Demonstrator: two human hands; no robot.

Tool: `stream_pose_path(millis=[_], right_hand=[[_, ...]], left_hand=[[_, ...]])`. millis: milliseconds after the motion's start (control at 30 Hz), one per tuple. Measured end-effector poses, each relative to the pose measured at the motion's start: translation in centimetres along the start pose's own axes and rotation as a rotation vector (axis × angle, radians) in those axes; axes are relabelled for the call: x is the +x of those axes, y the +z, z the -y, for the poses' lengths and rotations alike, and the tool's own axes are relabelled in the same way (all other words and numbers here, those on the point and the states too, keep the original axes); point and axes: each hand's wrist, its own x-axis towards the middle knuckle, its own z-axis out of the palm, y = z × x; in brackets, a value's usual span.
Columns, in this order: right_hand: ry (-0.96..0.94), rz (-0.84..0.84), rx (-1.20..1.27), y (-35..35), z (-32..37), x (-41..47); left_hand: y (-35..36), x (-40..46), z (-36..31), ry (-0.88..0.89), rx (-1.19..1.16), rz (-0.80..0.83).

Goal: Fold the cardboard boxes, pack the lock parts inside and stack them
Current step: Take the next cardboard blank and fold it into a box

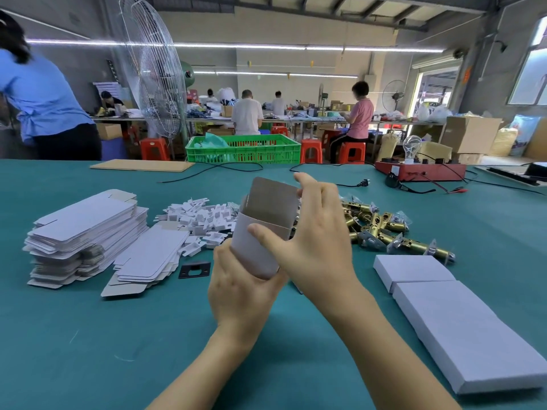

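Observation:
I hold a half-formed white cardboard box upright above the green table, its top flap standing open and its brown inside showing. My left hand grips the box's lower end from below. My right hand holds the upper part, thumb on the front wall and fingers on the flap's right edge. Flat box blanks are stacked at the left. Brass lock latches lie in a heap behind my right hand. Closed white boxes lie in a row at the right.
Small white inserts are piled behind the box. A black strike plate lies left of my left hand. At the table's far edge sit a red tester with a bulb, cables and a cardboard sheet. People work behind, by a green crate.

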Motion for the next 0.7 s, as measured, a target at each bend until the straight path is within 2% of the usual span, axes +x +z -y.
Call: stream_pose_path(millis=[67,133,300,500,700], right_hand=[[0.085,0.014,0.207,0.8,0.2,-0.4],[0.149,-0.010,0.315,1.6,0.3,-0.8],[0.281,0.141,0.575,2.9,-0.8,-1.5],[0.256,0.060,0.639,2.8,-1.4,-1.2],[0.275,0.034,0.625,2.4,-2.8,-0.5]], left_hand=[[-0.1,0.1,-0.1,-0.057,-0.064,0.003],[-0.1,0.0,-0.1,-0.073,-0.113,0.000],[0.2,-0.8,-0.6,-0.021,-0.146,0.009],[0.2,-0.6,-0.1,0.113,-0.229,0.121],[0.1,-0.3,0.5,0.101,-0.441,0.263]])
